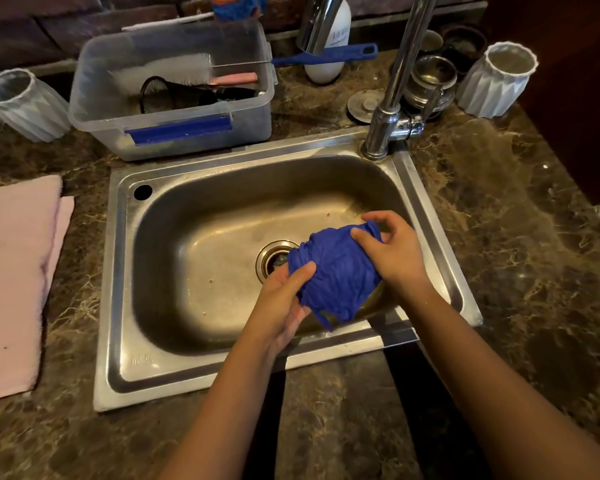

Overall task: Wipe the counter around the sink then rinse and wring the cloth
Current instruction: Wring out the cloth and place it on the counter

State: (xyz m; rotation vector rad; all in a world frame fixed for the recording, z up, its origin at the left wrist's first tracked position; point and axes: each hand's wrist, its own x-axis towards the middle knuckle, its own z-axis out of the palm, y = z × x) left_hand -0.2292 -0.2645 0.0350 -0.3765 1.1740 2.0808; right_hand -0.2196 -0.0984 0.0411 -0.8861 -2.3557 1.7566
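A crumpled blue cloth (336,271) is bunched up over the right half of the steel sink (201,244), just right of the drain (274,259). My left hand (284,299) cups it from below on the near left side, thumb across the fabric. At the cloth's far right end, my right hand (392,251) pinches the fabric with curled fingers. The chrome tap (395,84) rises behind the sink at the right; no water is seen running.
Brown marble counter (520,258) surrounds the sink. A pink towel (14,271) lies at the left. Behind stand a clear plastic tub (174,98) with brushes, two white ribbed cups (28,105) (499,81), a white bottle (329,36), a sink plug (364,105) and steel pots (433,81).
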